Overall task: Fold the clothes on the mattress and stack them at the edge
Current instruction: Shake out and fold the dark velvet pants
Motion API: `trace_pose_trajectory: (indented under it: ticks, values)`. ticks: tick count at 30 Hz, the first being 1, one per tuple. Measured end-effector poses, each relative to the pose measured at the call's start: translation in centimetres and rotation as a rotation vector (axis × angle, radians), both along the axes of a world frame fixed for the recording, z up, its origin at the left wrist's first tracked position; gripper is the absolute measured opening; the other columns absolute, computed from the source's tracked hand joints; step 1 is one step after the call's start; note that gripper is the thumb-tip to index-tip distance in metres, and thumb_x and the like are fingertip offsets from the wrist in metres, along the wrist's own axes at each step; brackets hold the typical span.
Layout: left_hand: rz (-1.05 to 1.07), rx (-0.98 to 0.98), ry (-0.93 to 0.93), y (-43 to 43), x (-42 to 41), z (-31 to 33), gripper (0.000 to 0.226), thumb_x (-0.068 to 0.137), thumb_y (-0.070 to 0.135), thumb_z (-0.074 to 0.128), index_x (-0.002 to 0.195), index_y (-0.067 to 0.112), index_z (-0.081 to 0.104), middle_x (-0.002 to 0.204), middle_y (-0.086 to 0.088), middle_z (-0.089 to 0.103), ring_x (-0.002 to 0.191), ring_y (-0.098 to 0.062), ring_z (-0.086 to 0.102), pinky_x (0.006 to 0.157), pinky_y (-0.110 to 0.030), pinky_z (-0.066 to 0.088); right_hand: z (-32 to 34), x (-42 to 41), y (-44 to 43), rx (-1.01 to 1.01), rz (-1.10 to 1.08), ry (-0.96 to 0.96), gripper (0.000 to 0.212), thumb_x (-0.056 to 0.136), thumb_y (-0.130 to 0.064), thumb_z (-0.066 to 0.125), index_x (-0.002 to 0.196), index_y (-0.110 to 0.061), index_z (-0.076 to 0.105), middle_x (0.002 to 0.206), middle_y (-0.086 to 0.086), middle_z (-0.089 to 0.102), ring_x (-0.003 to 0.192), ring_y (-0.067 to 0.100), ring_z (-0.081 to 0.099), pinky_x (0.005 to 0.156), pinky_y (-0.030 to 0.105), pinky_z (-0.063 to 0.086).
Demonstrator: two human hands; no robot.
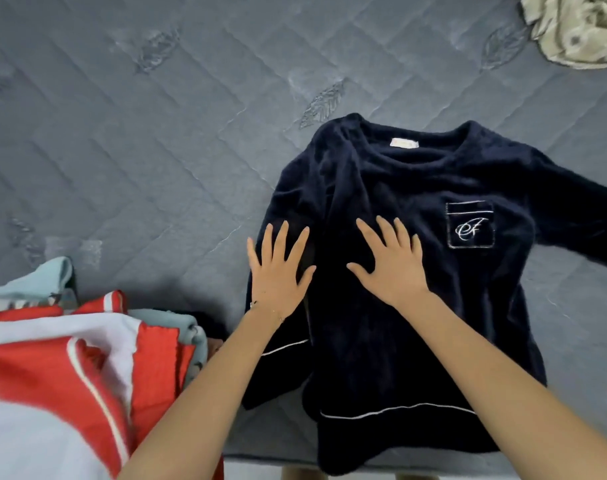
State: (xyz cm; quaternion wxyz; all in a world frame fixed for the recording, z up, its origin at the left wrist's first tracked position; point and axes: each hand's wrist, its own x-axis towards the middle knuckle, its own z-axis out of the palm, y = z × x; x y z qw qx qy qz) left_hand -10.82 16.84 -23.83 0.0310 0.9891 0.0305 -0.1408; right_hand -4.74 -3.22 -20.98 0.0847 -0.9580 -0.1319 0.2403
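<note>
Now I see the left hand [277, 271] and right hand [392, 265] pressing flat, fingers spread, on the navy sweater [416, 188]. It lies on the mattress [156, 133] at the near edge (folded stack [70, 341] just left).

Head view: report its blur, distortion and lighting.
Head view: soft, even light with no glare; the red and white garment at lower left is blurred; the navy sweater is so dark its folds barely show; the mattress quilting is sharp at centre; wide-angle stretch toward the edges.

Sweater sleeve [579, 209] beyond frame (right edge)
</note>
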Motion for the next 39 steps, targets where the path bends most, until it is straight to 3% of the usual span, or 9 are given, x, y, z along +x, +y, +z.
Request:
trace_pose_trajectory:
  ticks: [6, 9, 16, 20, 24, 29, 31, 35, 39]
  values:
    - [0.429, -0.209, 0.115, 2.3, -0.6, -2.0, 0.067, 0.100, 0.047, 0.033, 0.153, 0.027, -0.002, 0.161, -0.011, 0.006, 0.148, -0.029, 0.005, 0.117, -0.053, 0.000, -1.1, 0.3, 4.1, -0.016, 0.056, 0.024, 0.082, 0.091, -0.059, 0.046, 0.153, -0.036, -0.004, 0.162, 0.003, -0.002, 0.148, 0.029, -0.009, 0.119, 0.053, 0.002]
    - [0.667, -0.364, 0.117, 2.6, -0.1, -2.6, 0.062, 0.102, 0.038, 0.033, 0.153, 0.015, 0.005, 0.148, -0.014, 0.039, 0.135, -0.030, 0.037, 0.116, -0.049, 0.014, -1.9, 1.0, 5.6, -0.027, 0.104, 0.005, 0.084, 0.091, -0.058, 0.048, 0.153, -0.035, -0.003, 0.162, 0.004, -0.003, 0.148, 0.029, -0.010, 0.119, 0.052, 0.000]
    - [0.749, -0.703, -0.088, 2.4, 0.9, -3.4, 0.026, 0.097, 0.026, 0.052, 0.116, 0.011, 0.060, 0.109, -0.005, 0.060, 0.103, -0.020, 0.056, 0.089, -0.033, 0.045, -3.2, 2.5, 8.5, 0.092, 0.277, -0.077, 0.083, 0.091, -0.038, 0.061, 0.154, -0.028, 0.010, 0.162, 0.006, 0.006, 0.149, 0.027, -0.004, 0.120, 0.046, -0.003]
    - [0.633, -0.847, -0.171, 1.4, 1.0, -3.6, 0.018, 0.091, 0.025, 0.064, 0.103, 0.012, 0.065, 0.088, 0.010, 0.056, 0.084, -0.004, 0.052, 0.073, -0.009, 0.036, -4.0, 3.1, 9.2, 0.136, 0.424, -0.011, 0.083, 0.090, -0.022, 0.063, 0.154, -0.028, 0.010, 0.160, 0.004, 0.016, 0.149, 0.023, 0.007, 0.120, 0.039, -0.002]
    - [0.720, -0.995, -0.127, 1.6, 1.5, -4.2, 0.022, 0.097, 0.029, 0.054, 0.076, 0.027, 0.061, 0.068, 0.021, 0.054, 0.067, 0.003, 0.049, 0.066, -0.012, 0.036, -4.7, 4.4, 7.8, 0.213, 0.375, 0.027, 0.059, 0.092, -0.012, 0.057, 0.146, -0.024, 0.038, 0.136, 0.002, 0.052, 0.132, 0.020, 0.042, 0.117, 0.034, 0.012]
    - [0.889, -1.059, -0.136, 2.3, 4.3, -4.8, 0.019, 0.100, 0.016, 0.045, 0.101, 0.012, 0.064, 0.095, 0.008, 0.063, 0.091, -0.007, 0.058, 0.084, -0.016, 0.042, -5.2, 4.8, 6.6, 0.360, 0.230, -0.056, 0.032, 0.095, -0.011, 0.057, 0.127, -0.013, 0.062, 0.082, 0.006, 0.071, 0.081, 0.026, 0.064, 0.107, 0.032, 0.034]
    - [1.016, -1.151, -0.084, 2.3, 6.1, -4.7, 0.022, 0.101, 0.019, 0.044, 0.114, 0.010, 0.059, 0.110, -0.001, 0.063, 0.098, -0.014, 0.059, 0.084, -0.022, 0.048, -5.4, 4.6, 6.3, 0.360, 0.225, -0.045, 0.037, 0.095, -0.010, 0.056, 0.132, -0.014, 0.057, 0.078, 0.005, 0.069, 0.079, 0.024, 0.062, 0.110, 0.030, 0.030]
    - [1.023, -1.230, 0.086, 1.9, 9.1, -4.4, 0.032, 0.102, 0.025, 0.043, 0.128, 0.009, 0.054, 0.118, -0.004, 0.061, 0.084, -0.011, 0.058, 0.061, -0.009, 0.048, -5.4, 4.6, 5.9, 0.353, 0.198, 0.009, 0.047, 0.095, -0.014, 0.056, 0.140, -0.013, 0.043, 0.084, 0.001, 0.068, 0.085, 0.019, 0.061, 0.113, 0.028, 0.023]
    - [0.891, -1.285, 0.205, 1.3, 10.0, -4.0, 0.029, 0.099, 0.021, 0.050, 0.121, 0.006, 0.061, 0.118, -0.009, 0.066, 0.101, -0.014, 0.062, 0.093, -0.025, 0.049, -4.7, 5.1, 6.1, 0.430, 0.017, 0.100, 0.043, 0.101, -0.025, 0.047, 0.140, -0.012, 0.038, 0.082, 0.005, 0.067, 0.077, 0.022, 0.060, 0.086, 0.034, 0.048]
